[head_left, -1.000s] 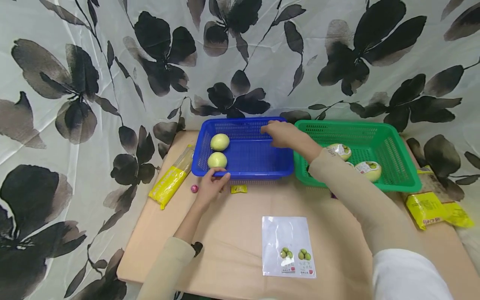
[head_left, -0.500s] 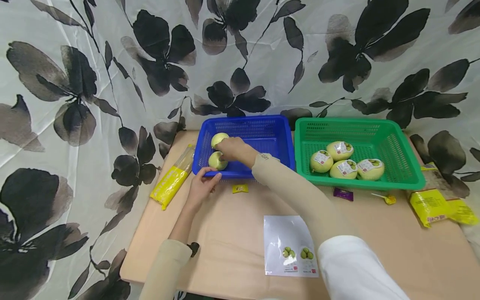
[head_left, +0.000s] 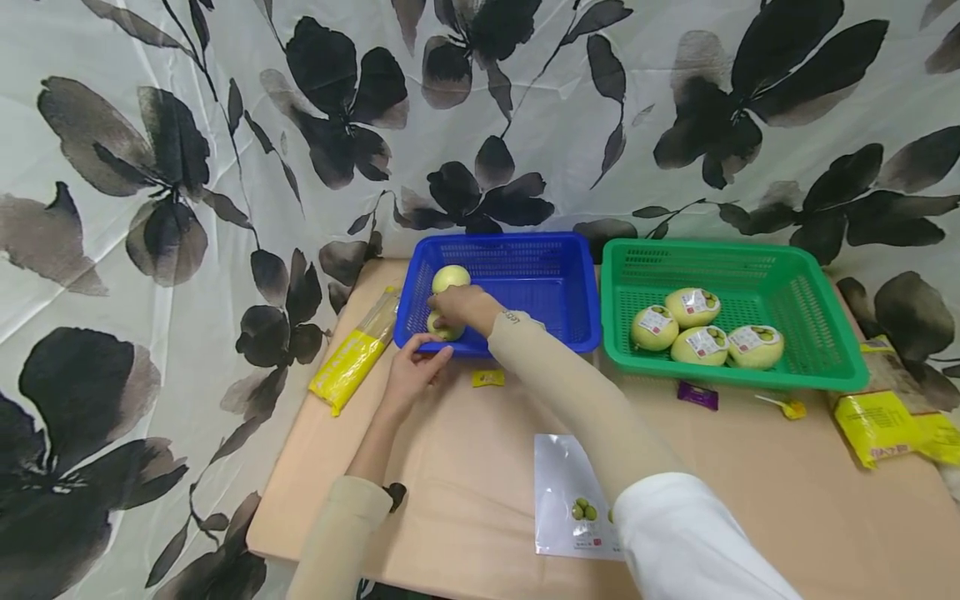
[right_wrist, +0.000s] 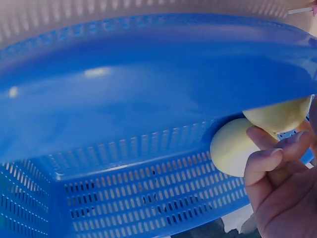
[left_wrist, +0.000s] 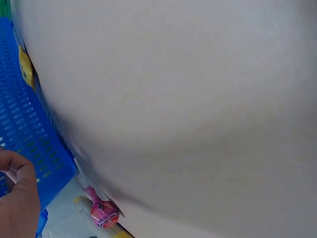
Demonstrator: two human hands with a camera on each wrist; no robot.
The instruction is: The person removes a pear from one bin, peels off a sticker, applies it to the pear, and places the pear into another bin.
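Two pale yellow-green melons stand one behind the other at the left end of the blue basket (head_left: pixel 525 333), the rear melon (head_left: pixel 451 277) and the front melon (head_left: pixel 447 332). Reaching in from above, my right hand (head_left: pixel 468 305) curls its fingers at the front melon and partly covers it. In the right wrist view its fingertips (right_wrist: pixel 262 139) overlap the melons, and the basket wall hides part of one. My left hand (head_left: pixel 411 371) holds the basket's front left corner by the rim; the left wrist view shows only part of this hand (left_wrist: pixel 20 193).
A green basket (head_left: pixel 810 379) with several labelled melons (head_left: pixel 701 346) stands at right. Around lie yellow packets (head_left: pixel 348 362), a small yellow packet (head_left: pixel 489 378), a purple packet (head_left: pixel 697 395), lollipops (head_left: pixel 791 408) (left_wrist: pixel 104 213) and a printed sheet (head_left: pixel 558 475) under my right arm.
My right hand has moved left from the blue basket's right end to the two melons, then settled slightly lower at the front one. The left hand stays at the basket's corner.
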